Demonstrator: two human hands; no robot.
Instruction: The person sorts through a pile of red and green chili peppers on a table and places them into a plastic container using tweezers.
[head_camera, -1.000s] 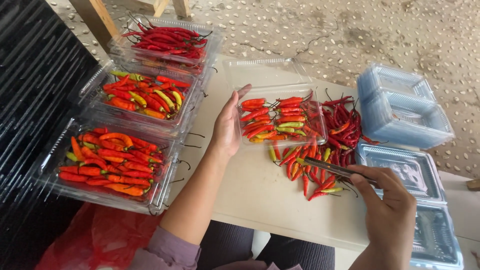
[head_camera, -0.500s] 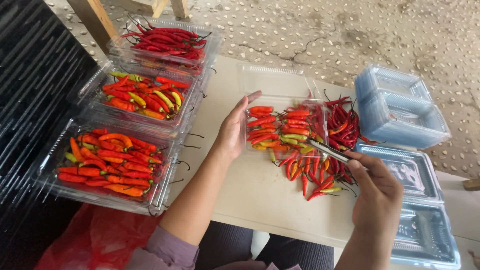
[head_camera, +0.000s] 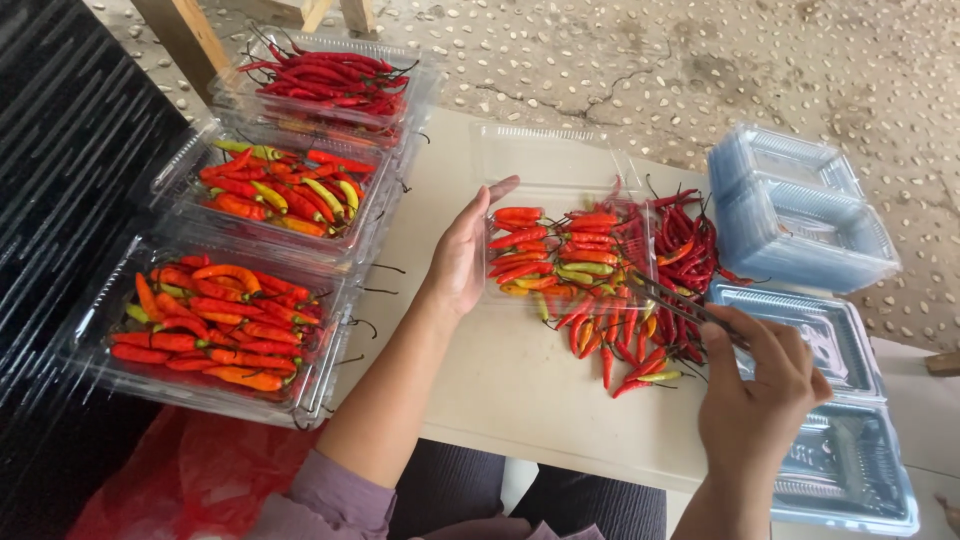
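My left hand (head_camera: 462, 255) rests flat against the left side of a clear plastic container (head_camera: 560, 170) that lies open on the table and holds several red, orange and green chilies (head_camera: 560, 250). My right hand (head_camera: 755, 385) grips metal tongs (head_camera: 672, 300), whose tips reach among the loose chilies (head_camera: 625, 345) heaped just right of and below the container. A darker red pile (head_camera: 690, 245) lies beside the container's right edge.
Three filled clear containers (head_camera: 205, 325) (head_camera: 280, 195) (head_camera: 325, 75) line the table's left side. A stack of empty clear containers (head_camera: 800, 215) stands at the right, with open ones (head_camera: 830, 440) below it. Pebbled floor lies beyond; a red bag (head_camera: 190, 480) hangs under the table.
My right hand has moved the tongs up and left into the loose chilies. My left hand shifted slightly closer against the container's side.
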